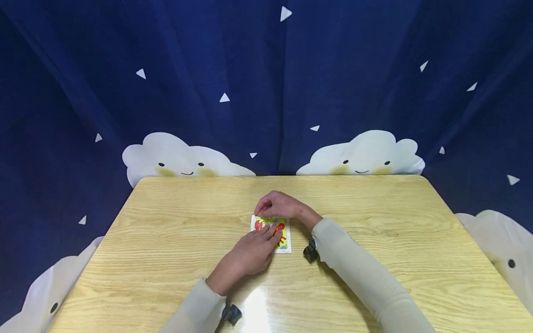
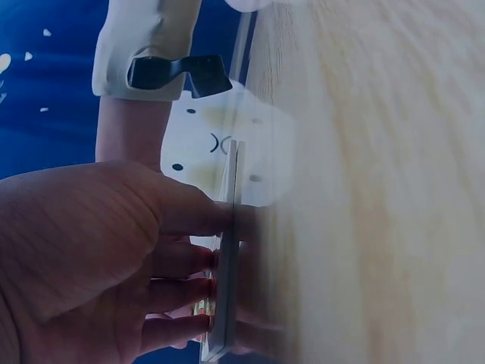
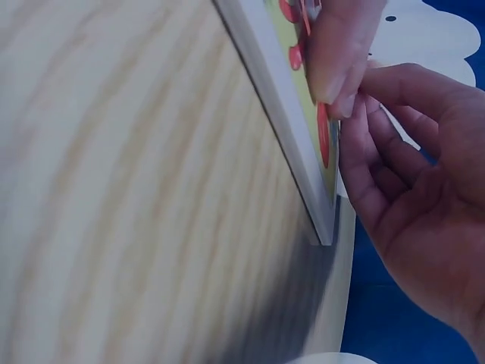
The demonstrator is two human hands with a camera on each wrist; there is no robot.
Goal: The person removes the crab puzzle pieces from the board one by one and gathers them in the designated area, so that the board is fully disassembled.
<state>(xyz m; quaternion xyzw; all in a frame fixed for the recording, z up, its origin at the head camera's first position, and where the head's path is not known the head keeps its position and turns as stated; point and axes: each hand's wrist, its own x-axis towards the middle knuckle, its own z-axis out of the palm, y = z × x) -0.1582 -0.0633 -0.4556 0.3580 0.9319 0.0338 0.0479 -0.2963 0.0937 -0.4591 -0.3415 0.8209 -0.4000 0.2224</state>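
A small rectangular picture board (image 1: 283, 244) lies flat on the table, with red crab-like figures on yellow-green and a white border. My left hand (image 1: 255, 249) rests across its near left part, the fingers lying over the picture. In the left wrist view, the thumb of that hand is at the edge of the board (image 2: 224, 284). My right hand (image 1: 278, 205) reaches round to the far side, where its curled fingers and thumb pinch at the far left corner. Seen from the right wrist, the right hand's fingers (image 3: 379, 144) meet the board's edge close beside the left fingertips.
The board is on a light wood-grain table (image 1: 166, 240) with rounded far corners. Beyond it hangs a dark blue curtain (image 1: 250, 55) with white triangles and smiling clouds. Each sleeve has a small black device (image 1: 310, 252) at the wrist.
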